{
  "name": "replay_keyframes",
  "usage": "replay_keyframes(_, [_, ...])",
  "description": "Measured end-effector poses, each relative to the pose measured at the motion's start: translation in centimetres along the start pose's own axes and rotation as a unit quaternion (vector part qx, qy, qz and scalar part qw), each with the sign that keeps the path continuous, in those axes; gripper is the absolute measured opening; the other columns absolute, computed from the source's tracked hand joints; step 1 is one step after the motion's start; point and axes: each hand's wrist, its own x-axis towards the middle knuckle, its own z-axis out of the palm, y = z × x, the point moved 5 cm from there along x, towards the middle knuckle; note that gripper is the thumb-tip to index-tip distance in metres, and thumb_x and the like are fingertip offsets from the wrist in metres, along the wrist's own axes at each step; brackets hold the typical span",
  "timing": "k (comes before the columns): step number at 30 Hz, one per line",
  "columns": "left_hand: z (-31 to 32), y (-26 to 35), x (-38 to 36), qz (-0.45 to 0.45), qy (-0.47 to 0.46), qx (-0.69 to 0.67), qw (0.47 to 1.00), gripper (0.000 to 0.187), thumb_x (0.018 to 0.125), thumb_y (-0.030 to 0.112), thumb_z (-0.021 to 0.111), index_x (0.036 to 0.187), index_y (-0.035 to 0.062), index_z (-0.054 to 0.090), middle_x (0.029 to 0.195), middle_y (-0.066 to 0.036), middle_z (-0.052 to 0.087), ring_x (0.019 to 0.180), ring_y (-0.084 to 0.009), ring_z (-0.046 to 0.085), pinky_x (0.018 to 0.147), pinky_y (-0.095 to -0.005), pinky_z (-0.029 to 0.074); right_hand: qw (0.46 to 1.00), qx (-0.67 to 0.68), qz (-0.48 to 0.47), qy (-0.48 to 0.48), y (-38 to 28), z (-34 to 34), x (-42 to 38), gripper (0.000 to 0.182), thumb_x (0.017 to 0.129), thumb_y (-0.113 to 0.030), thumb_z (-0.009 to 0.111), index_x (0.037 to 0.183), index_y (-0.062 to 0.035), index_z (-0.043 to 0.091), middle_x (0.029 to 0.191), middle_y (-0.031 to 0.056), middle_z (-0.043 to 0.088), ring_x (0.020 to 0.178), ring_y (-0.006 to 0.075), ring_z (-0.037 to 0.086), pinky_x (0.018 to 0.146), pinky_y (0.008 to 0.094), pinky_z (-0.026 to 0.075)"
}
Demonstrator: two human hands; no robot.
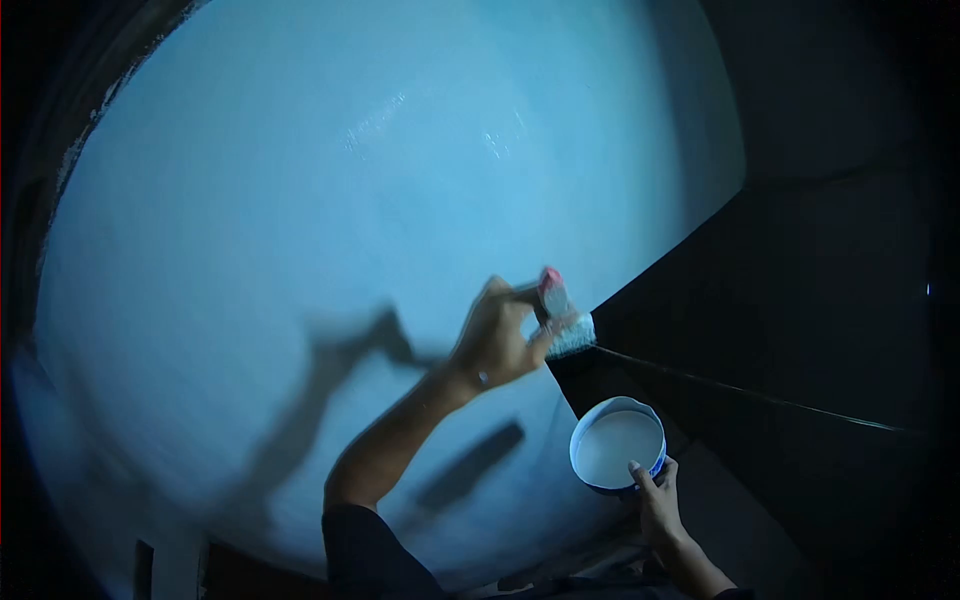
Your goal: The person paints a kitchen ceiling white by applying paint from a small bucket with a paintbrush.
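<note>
My left hand (500, 332) is closed round a paintbrush (572, 334) with a red-pink part on top and wide, pale paint-coated bristles. The bristles lie against the right edge of a pale blue-lit wall (300, 180), where it meets a dark surface. Lower down, my right hand (658, 505) grips a round tub (655, 415) by its rim, thumb hooked over the inside. Pale, smooth paint (615, 445) fills part of the tub, which tilts toward me.
A dark surface (830, 280) spans the right side, crossed by a thin shiny line (740, 385). Wet streaks (500, 135) glisten higher on the wall. Arm shadows (310, 400) fall across its lower left. A dark, rough-edged border (75, 130) runs along the upper left.
</note>
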Motion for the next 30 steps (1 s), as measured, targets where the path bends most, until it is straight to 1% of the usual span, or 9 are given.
replay_keyframes(7, [-17.6,-5.4,18.8,0.063,0.201,0.152,0.966,0.028,0.089,0.025,0.067,0.090,-0.0034,0.066,0.076,-0.009,0.066,0.067,-0.0147,0.055,0.066,-0.0299,0.046,0.999,0.038,0.010,0.013,3.6,-1.9,1.9,0.063,0.086,-0.016,0.071,0.129,-0.0028,0.027,0.119,0.0154,0.047,0.108,0.0204,0.051,0.091,0.0372,0.047])
replay_keyframes(12, [-27.8,-8.5,31.4,0.061,0.301,0.227,0.924,0.032,0.083,0.030,0.069,0.093,-0.0001,0.064,0.087,-0.021,0.068,0.080,-0.0344,0.066,0.068,-0.0447,0.050,0.999,0.044,0.023,0.020,7.8,-4.2,4.6,0.058,0.087,-0.016,0.069,0.127,-0.0018,0.030,0.120,0.0153,0.045,0.112,0.0223,0.047,0.096,0.0414,0.043])
replay_keyframes(17, [-33.6,-12.6,34.5,-0.002,0.360,0.369,0.857,0.030,0.084,0.024,0.070,0.099,-0.0012,0.064,0.095,-0.022,0.067,0.084,-0.0324,0.066,0.072,-0.0428,0.050,0.998,0.057,-0.002,0.034,10.0,-5.3,6.0,0.056,0.086,-0.016,0.069,0.126,-0.0022,0.032,0.117,0.0143,0.047,0.110,0.0217,0.049,0.095,0.0391,0.043])
replay_keyframes(20, [-31.8,-7.5,32.1,0.005,0.399,0.368,0.840,0.025,0.085,0.022,0.067,0.103,0.0043,0.065,0.097,-0.021,0.067,0.087,-0.0367,0.065,0.073,-0.0446,0.049,0.999,-0.015,0.007,0.048,7.9,-5.6,5.1,0.068,0.080,-0.030,0.079,0.127,0.0024,0.041,0.111,0.0086,0.050,0.095,0.0146,0.047,0.081,0.0316,0.043])
replay_keyframes(22, [-31.6,-7.1,31.0,0.065,0.428,0.508,0.744,0.022,0.085,0.020,0.066,0.102,0.0052,0.065,0.093,-0.020,0.068,0.086,-0.0381,0.065,0.073,-0.0459,0.049,0.996,0.044,0.051,0.057,9.7,-5.6,6.0,0.054,0.086,-0.015,0.069,0.125,-0.0025,0.033,0.115,0.0134,0.049,0.109,0.0205,0.049,0.095,0.0370,0.041])
replay_keyframes(25, [-29.4,-9.2,29.2,0.040,0.376,0.500,0.779,0.018,0.086,0.020,0.063,0.096,0.0044,0.065,0.089,-0.020,0.068,0.084,-0.0394,0.064,0.072,-0.0476,0.048,0.997,0.047,-0.027,0.051,12.4,-6.8,8.5,0.053,0.085,-0.015,0.069,0.124,-0.0026,0.034,0.114,0.0129,0.050,0.107,0.0198,0.049,0.096,0.0361,0.040])
replay_keyframes(27, [-25.8,-11.2,28.1,0.209,0.332,0.524,0.756,0.018,0.088,0.021,0.060,0.091,0.0039,0.065,0.088,-0.021,0.068,0.081,-0.0408,0.064,0.069,-0.0491,0.048,0.998,0.029,-0.013,0.050,12.0,-6.9,8.2,0.053,0.085,-0.015,0.069,0.123,-0.0025,0.034,0.114,0.0130,0.050,0.107,0.0196,0.049,0.096,0.0358,0.039])
replay_keyframes(28, [-24.1,-12.0,26.9,0.264,0.319,0.597,0.687,0.026,0.090,0.030,0.062,0.099,0.0068,0.069,0.091,-0.011,0.071,0.083,-0.0262,0.067,0.070,-0.0385,0.049,0.999,0.015,-0.006,0.050,11.6,-6.7,8.3,0.054,0.085,-0.015,0.069,0.123,-0.0024,0.034,0.114,0.0130,0.050,0.107,0.0194,0.049,0.096,0.0355,0.039])
replay_keyframes(30, [-16.8,-10.8,23.5,0.315,0.246,0.546,0.736,0.017,0.088,0.019,0.063,0.103,0.0130,0.070,0.104,-0.004,0.070,0.091,-0.0230,0.066,0.075,-0.0357,0.048,0.999,0.013,0.002,0.052,11.1,-6.3,7.9,0.053,0.085,-0.015,0.069,0.123,-0.0024,0.034,0.114,0.0131,0.049,0.107,0.0194,0.049,0.096,0.0350,0.039])
